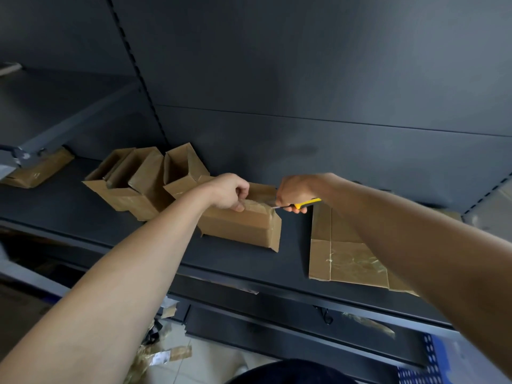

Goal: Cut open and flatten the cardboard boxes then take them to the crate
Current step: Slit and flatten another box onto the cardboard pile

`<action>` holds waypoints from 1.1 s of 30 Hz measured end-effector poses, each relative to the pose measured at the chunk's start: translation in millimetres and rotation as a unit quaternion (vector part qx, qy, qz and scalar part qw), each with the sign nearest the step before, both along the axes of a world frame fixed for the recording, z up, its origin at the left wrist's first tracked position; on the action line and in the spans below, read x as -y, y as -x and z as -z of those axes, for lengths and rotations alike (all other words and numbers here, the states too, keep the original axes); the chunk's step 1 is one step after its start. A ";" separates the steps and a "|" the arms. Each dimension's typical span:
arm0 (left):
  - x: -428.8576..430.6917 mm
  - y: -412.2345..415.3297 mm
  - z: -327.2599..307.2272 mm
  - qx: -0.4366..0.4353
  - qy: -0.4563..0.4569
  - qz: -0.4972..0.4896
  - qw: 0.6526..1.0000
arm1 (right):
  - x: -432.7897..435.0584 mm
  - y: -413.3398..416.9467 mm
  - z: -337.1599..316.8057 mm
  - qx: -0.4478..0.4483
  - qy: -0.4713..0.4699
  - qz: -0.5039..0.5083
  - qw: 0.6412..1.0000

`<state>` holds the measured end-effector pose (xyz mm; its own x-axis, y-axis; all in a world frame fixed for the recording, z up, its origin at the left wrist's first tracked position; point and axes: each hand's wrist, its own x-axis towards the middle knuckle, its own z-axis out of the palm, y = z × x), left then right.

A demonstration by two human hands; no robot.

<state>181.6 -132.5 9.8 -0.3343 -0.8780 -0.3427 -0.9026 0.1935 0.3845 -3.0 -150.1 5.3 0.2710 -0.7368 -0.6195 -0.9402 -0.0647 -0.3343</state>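
My left hand [230, 192] is gripping the top of one taped box [241, 225], brown with glossy tape, sitting on the shelf [249, 261]. My right hand [293, 194] is clenching one yellow knife [307, 203] at that box's right end. Three opened boxes [144, 184] are standing left of it; one flattened box [346, 259] is lying right of it.

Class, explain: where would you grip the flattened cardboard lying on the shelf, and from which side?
The flattened cardboard lies flat, without walls, its near edge close to the shelf lip, so probably pinch that edge from the front.
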 end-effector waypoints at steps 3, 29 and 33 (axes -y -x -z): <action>-1.9 -5.5 -0.6 -0.007 0.003 -0.003 1.000 | -1.3 7.1 -2.0 -0.019 -0.039 -0.014 0.999; 5.5 -10.6 2.1 0.017 0.106 -0.069 0.992 | -23.9 34.7 -1.4 0.091 0.058 0.103 0.989; 7.6 -11.1 1.5 0.020 0.102 -0.052 0.993 | -26.6 29.6 3.6 -0.022 0.076 -0.006 0.997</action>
